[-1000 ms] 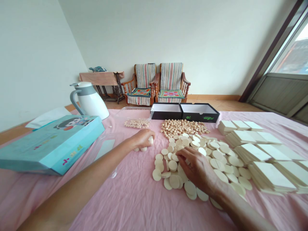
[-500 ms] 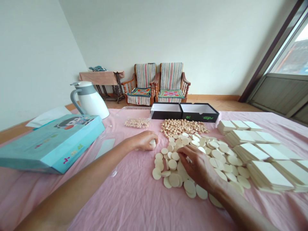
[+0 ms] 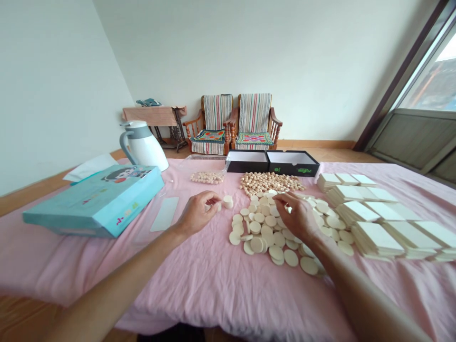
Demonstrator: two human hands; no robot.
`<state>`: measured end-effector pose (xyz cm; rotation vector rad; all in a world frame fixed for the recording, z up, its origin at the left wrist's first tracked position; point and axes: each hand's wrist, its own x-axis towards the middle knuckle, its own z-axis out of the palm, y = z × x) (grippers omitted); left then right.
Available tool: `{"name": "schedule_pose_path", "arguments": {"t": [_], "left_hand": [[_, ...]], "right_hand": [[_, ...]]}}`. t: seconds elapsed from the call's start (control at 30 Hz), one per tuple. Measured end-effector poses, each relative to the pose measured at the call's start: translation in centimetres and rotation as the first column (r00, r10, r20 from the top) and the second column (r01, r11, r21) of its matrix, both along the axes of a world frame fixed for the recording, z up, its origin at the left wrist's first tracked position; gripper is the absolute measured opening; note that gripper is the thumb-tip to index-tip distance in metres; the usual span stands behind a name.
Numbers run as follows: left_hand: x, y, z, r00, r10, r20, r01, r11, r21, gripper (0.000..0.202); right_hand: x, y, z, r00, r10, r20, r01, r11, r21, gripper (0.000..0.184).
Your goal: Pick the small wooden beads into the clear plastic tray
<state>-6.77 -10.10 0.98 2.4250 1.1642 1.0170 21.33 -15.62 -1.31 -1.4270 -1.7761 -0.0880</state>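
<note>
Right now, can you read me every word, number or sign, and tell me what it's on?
No word or number reads clearly.
Blue box, side: pink, yellow and green marks, too blurred to read.
Blue box, top: small marks, too blurred.
Right black box, front: green writing and round green sign, too small to read.

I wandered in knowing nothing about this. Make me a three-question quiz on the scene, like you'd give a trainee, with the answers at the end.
1. True or false: the rectangular pieces at the picture's right lie scattered at random.
2. Which of these is nearest the left hand? A) the jug; B) the small stack of discs; C) the black boxes.
3. Fill in the blank: the loose round discs lie by the ____ hand.

Key:
1. False; they are set in stacks.
2. B.
3. Right; the right hand is over their heap.
</note>
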Motion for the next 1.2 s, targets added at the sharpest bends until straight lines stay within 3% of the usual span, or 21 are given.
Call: {"name": "schedule_pose_path", "arguments": {"t": [0.17,0.33,0.67,0.87,1.07,1.2], "left_hand": [[0.5,-1.7,-3.6,1.0,0.026,0.018,-0.028,0.992,0.126,0.018],[0.7,-1.6,-4.8,0.996,0.016,-0.086,0.005,0.971,0.237,0.021],[0.8,-1.9,-4.4,0.996,0.027,-0.09,0.0,0.956,0.293,0.02],[0.9,-2.7,-3.7,0.994,-0.011,-0.104,0.042,0.952,0.304,0.02],[4.2,-2.4,-0.9,0.977,-0.147,-0.152,0.194,0.909,0.368,0.02],[6.5,-2.3,-0.6,0.963,-0.239,-0.126,0.269,0.881,0.389,0.019]], "right_hand": [[0.0,0.3,-0.6,1.0,0.006,-0.004,-0.006,1.0,0.002,0.021],[0.1,0.5,-0.9,1.0,-0.026,-0.003,0.026,1.0,0.002,0.021],[0.9,0.9,-1.3,0.994,-0.113,-0.008,0.113,0.993,0.015,0.021],[0.3,0.6,-0.9,0.996,-0.087,-0.022,0.087,0.996,0.011,0.021],[0.1,0.5,-1.2,0.998,-0.065,-0.019,0.065,0.998,0.006,0.021],[0.2,0.6,-0.6,0.996,-0.086,-0.033,0.086,0.996,-0.001,0.019]]}}
